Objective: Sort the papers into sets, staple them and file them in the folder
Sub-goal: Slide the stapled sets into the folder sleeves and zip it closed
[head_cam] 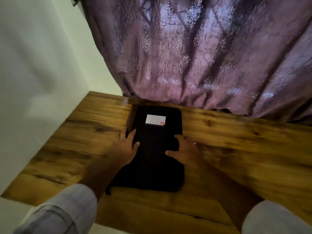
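2 hands rest flat on the closed black folder, which lies mid-surface toward the far edge; left hand at its left rim, right hand at its right, fingers relaxed, clasping nothing; a careless lift may shove it into the purple curtain behind; a white wall flanks the left edge.

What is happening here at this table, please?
A person has both hands on a closed black folder that lies flat on the wooden table. The left hand rests at the folder's left edge and the right hand at its right edge. The white label on the cover faces up. No loose papers or stapler show in this view. A purple curtain hangs behind the table.
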